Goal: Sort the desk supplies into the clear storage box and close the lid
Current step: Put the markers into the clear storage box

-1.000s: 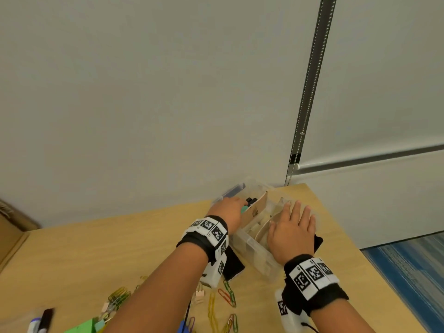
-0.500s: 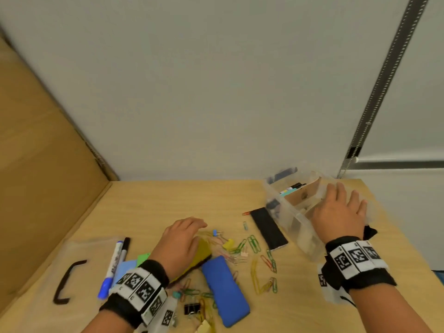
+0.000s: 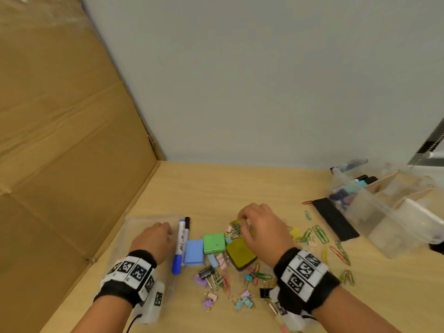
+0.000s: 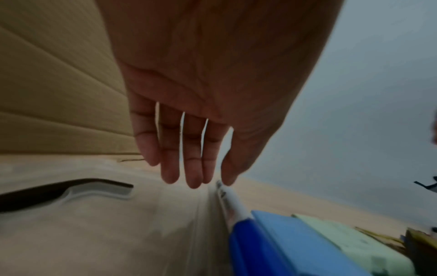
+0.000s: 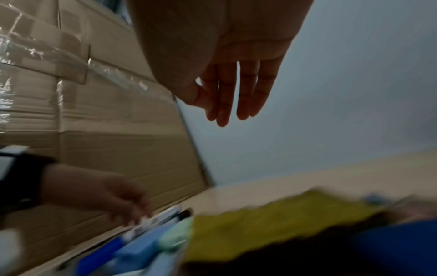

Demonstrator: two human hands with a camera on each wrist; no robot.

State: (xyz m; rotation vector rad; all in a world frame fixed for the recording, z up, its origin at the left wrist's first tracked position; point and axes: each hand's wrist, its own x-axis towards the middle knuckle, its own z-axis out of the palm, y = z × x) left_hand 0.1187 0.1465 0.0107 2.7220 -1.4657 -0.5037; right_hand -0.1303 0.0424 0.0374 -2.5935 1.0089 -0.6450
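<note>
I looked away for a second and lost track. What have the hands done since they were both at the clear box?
Both hands left the clear storage box. The left hand swung to the markers beside the lid; the right hand followed to the clip pile, fingers down among them. Neither visibly holds anything. The box stays open at the desk's right.

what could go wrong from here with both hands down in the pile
1. The left hand, fingers straight, reaches the blue-capped marker, which lies against the lid; a nudge might roll it.
2. The right hand hovers over tangled binder clips; lifting one may drag others along.
3. The clear storage box sits far right near the desk edge, so small clips could drop on the way.
</note>
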